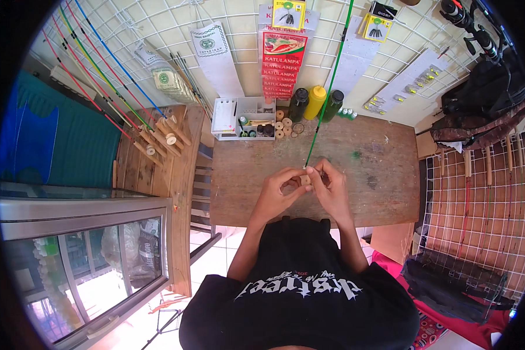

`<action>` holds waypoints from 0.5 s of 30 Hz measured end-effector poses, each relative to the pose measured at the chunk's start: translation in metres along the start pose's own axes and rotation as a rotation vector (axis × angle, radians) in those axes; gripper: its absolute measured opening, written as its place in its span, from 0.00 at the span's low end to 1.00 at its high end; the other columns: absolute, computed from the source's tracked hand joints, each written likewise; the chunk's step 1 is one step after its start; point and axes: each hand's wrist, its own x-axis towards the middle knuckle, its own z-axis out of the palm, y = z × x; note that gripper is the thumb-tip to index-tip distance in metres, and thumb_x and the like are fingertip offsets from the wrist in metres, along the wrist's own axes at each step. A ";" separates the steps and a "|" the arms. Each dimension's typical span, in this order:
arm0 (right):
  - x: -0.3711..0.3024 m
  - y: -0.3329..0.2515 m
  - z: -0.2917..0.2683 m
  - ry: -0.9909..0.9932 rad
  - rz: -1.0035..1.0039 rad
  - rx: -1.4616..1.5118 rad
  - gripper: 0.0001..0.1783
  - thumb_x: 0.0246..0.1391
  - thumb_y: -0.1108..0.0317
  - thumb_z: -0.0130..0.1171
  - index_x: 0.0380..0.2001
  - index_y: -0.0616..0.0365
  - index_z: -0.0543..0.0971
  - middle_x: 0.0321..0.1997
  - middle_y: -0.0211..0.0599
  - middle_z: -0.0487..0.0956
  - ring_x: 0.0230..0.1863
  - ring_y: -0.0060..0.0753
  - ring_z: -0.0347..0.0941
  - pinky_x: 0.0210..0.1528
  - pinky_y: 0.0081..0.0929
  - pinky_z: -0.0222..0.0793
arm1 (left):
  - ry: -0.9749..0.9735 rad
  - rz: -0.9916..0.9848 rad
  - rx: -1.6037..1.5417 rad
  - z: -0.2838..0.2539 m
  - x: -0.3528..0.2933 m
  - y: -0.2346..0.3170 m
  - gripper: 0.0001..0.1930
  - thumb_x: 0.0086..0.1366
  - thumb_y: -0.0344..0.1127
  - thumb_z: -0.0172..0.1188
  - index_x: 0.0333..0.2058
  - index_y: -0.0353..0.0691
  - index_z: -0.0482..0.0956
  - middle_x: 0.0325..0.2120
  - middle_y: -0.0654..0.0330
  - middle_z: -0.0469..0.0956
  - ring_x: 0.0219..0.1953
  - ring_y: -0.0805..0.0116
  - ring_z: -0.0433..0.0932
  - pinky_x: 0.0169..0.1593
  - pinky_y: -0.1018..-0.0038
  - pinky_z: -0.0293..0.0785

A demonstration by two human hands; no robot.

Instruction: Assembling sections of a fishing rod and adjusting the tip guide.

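A thin green fishing rod slants up and slightly right from between my hands, over the wooden table's near half. At its lower end sits a light-brown cork piece. My left hand is closed on this cork piece, with thumb and fingers curled round its left side. On the other side, my right hand is closed at the rod's lower end, fingertips pressed together and touching the left ones. The fingers partly hide the joint of rod and cork.
At the table's back stand a white organizer, cork rings, two dark bottles and a yellow bottle. Several rods with wooden handles lean over a side bench at left. A wire rack stands at right.
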 end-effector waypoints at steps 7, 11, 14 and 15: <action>0.004 0.017 -0.009 -0.007 0.219 0.580 0.15 0.62 0.66 0.52 0.21 0.59 0.68 0.17 0.21 0.65 0.20 0.09 0.59 0.18 0.15 0.51 | -0.062 0.001 -0.285 -0.006 -0.001 0.009 0.18 0.52 0.21 0.66 0.44 0.28 0.77 0.36 0.55 0.78 0.36 0.72 0.78 0.40 0.78 0.76; -0.006 0.029 -0.007 -0.053 0.007 0.521 0.15 0.60 0.68 0.54 0.19 0.58 0.67 0.17 0.21 0.65 0.20 0.10 0.57 0.19 0.17 0.49 | 0.121 -0.147 -0.521 -0.004 0.000 -0.001 0.17 0.54 0.21 0.64 0.44 0.28 0.77 0.36 0.54 0.80 0.36 0.71 0.79 0.40 0.78 0.76; -0.009 0.016 -0.008 -0.148 -0.318 0.170 0.15 0.60 0.71 0.51 0.19 0.56 0.64 0.20 0.22 0.63 0.21 0.15 0.57 0.22 0.18 0.50 | 0.053 -0.201 -0.475 0.001 -0.001 -0.007 0.16 0.56 0.21 0.62 0.44 0.28 0.77 0.36 0.54 0.80 0.36 0.71 0.79 0.39 0.78 0.76; -0.008 0.013 -0.009 -0.143 -0.343 0.149 0.16 0.58 0.71 0.55 0.18 0.56 0.64 0.18 0.20 0.63 0.21 0.13 0.54 0.21 0.17 0.48 | 0.054 -0.202 -0.476 0.001 -0.002 -0.006 0.16 0.56 0.21 0.62 0.44 0.28 0.77 0.36 0.54 0.80 0.36 0.71 0.79 0.39 0.78 0.76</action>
